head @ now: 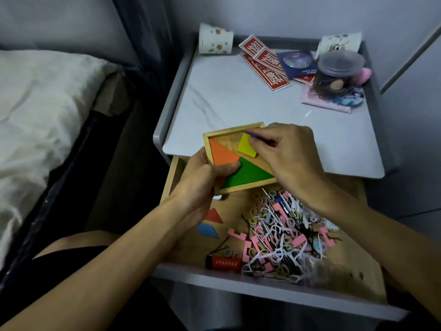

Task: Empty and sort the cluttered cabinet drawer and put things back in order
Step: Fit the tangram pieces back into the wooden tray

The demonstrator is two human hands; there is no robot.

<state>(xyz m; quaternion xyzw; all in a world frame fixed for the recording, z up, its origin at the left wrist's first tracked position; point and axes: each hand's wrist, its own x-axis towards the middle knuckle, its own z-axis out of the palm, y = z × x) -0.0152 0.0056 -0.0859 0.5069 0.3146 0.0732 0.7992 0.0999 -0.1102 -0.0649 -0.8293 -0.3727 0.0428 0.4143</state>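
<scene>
Left hand (200, 182): grips near-left corner of wooden puzzle tray (229, 130), thumb on top; right hand (286, 154): pinches thin purple piece (256, 136) over yellow square (245, 145); tray held above open drawer (171, 177), hiding its far-left part; in the drawer: hair-tie heap (279, 235) at right, partly under right forearm; red tube (223, 263) near-left; on the cabinet top (238, 103), far: paper cup (215, 39), jar (338, 72).
</scene>
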